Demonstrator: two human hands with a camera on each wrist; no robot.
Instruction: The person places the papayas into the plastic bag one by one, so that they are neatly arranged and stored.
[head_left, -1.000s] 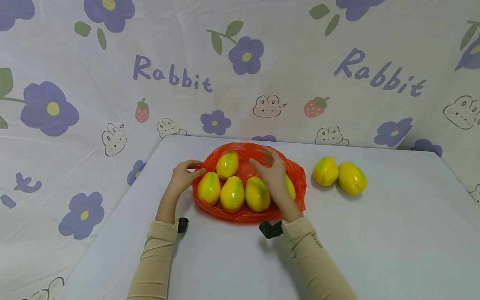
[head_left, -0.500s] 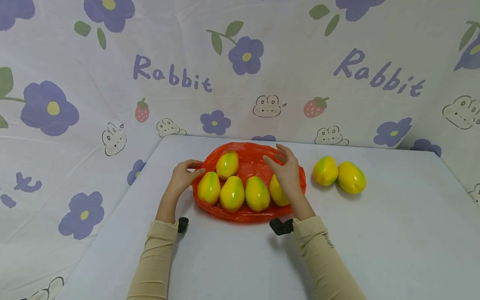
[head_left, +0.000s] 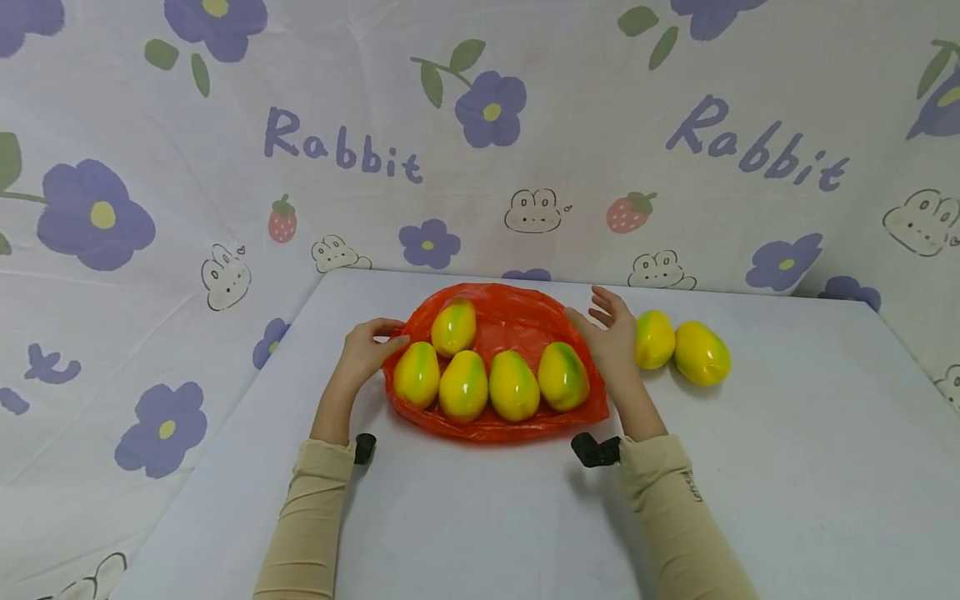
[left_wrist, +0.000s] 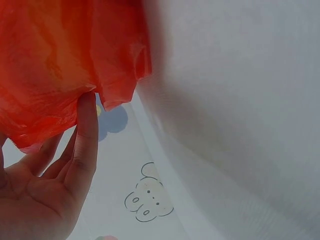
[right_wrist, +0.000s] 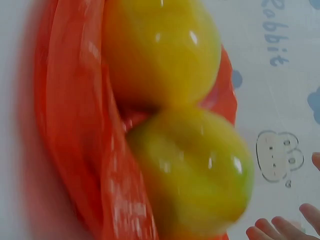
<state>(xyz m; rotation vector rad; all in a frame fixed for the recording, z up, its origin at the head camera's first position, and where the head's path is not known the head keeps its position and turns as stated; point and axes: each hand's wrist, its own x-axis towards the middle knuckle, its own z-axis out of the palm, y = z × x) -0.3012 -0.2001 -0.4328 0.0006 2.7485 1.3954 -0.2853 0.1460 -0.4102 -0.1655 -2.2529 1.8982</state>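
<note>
A red plastic bag [head_left: 504,321] lies spread open on the table with several glossy yellow-green mango-like fruits [head_left: 463,386] inside. At its left edge my left hand [head_left: 365,350] pinches the rim between thumb and fingers. In the left wrist view, that hand's fingers [left_wrist: 86,125] reach up against the red plastic. Just past the bag's right edge is my right hand [head_left: 617,337], fingers spread and holding nothing. Two more mango-like fruits, one [head_left: 655,340] partly hidden behind the right hand and another [head_left: 702,353] beside it, lie outside the bag.
The white table [head_left: 795,450] extends to the right and toward me. Behind it hangs a white cloth [head_left: 585,108] printed with flowers and rabbits. A black wrist mount [head_left: 596,450] sits by the right cuff.
My right hand has moved right, from above the bag's middle to beside its right edge, uncovering the rightmost fruit inside. My left hand has stayed at the rim.
</note>
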